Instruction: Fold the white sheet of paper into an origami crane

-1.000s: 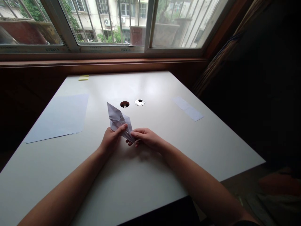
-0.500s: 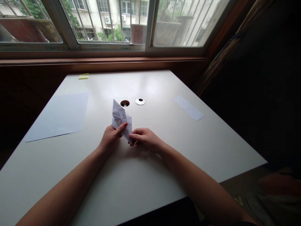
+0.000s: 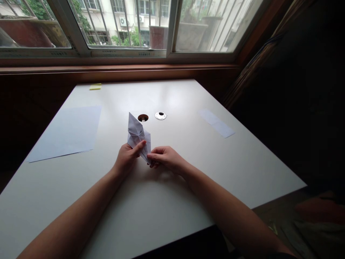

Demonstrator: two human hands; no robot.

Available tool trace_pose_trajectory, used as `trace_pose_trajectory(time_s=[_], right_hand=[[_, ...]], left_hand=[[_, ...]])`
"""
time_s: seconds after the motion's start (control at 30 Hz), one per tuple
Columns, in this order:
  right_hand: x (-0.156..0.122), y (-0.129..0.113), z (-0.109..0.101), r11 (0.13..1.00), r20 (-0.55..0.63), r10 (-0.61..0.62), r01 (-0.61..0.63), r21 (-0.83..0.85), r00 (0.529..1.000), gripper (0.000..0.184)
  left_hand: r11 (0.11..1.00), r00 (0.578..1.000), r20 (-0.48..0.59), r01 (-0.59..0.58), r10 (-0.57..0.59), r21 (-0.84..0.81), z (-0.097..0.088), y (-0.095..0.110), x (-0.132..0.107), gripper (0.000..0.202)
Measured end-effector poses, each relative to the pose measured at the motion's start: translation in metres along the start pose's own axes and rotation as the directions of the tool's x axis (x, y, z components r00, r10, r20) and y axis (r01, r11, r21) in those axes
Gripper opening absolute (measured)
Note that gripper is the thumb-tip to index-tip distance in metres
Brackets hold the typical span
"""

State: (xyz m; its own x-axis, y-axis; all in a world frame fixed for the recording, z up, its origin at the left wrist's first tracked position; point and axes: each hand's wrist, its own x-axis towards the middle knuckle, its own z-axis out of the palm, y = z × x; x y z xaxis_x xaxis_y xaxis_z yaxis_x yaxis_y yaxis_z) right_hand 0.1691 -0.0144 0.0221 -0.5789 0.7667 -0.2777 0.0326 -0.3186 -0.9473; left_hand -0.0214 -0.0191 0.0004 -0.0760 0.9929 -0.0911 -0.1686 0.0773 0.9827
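A folded white paper shape (image 3: 137,135), long and pointed, stands tilted above the middle of the white table (image 3: 172,201), its tip pointing away from me. My left hand (image 3: 128,158) grips its lower part, thumb lying across the front. My right hand (image 3: 165,158) pinches the paper's near tip between thumb and fingers. Both hands rest close together just above the tabletop.
A stack of white sheets (image 3: 67,133) lies at the left. A yellow sticky pad (image 3: 95,86) sits at the far left corner. A cable hole (image 3: 142,117) and its round cap (image 3: 160,115) are behind the paper. A paper strip (image 3: 216,123) lies at the right.
The folded paper has swung from leaning left to more upright, its tip now nearer the cable hole. Both hands have stayed almost in place.
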Motion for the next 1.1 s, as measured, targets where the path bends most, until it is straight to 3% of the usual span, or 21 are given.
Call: trace_pose_trajectory(time_s=[0.27, 0.77, 1.1], right_hand=[[-0.001, 0.001, -0.005, 0.999, 0.112, 0.018, -0.013, -0.043, 0.994, 0.037], [-0.001, 0.001, -0.003, 1.000, 0.102, 0.008, -0.006, -0.021, 0.995, 0.038], [-0.005, -0.005, -0.004, 0.998, 0.118, 0.031, -0.024, -0.064, 0.993, 0.035]], left_hand=[[0.999, 0.998, -0.055, -0.027, 0.025, -0.035, -0.002, -0.007, 0.002, 0.038], [0.981, 1.000, -0.011, 0.007, -0.009, -0.192, 0.003, -0.001, -0.001, 0.031], [0.960, 0.998, -0.058, -0.006, -0.011, -0.281, 0.007, 0.004, -0.002, 0.030]])
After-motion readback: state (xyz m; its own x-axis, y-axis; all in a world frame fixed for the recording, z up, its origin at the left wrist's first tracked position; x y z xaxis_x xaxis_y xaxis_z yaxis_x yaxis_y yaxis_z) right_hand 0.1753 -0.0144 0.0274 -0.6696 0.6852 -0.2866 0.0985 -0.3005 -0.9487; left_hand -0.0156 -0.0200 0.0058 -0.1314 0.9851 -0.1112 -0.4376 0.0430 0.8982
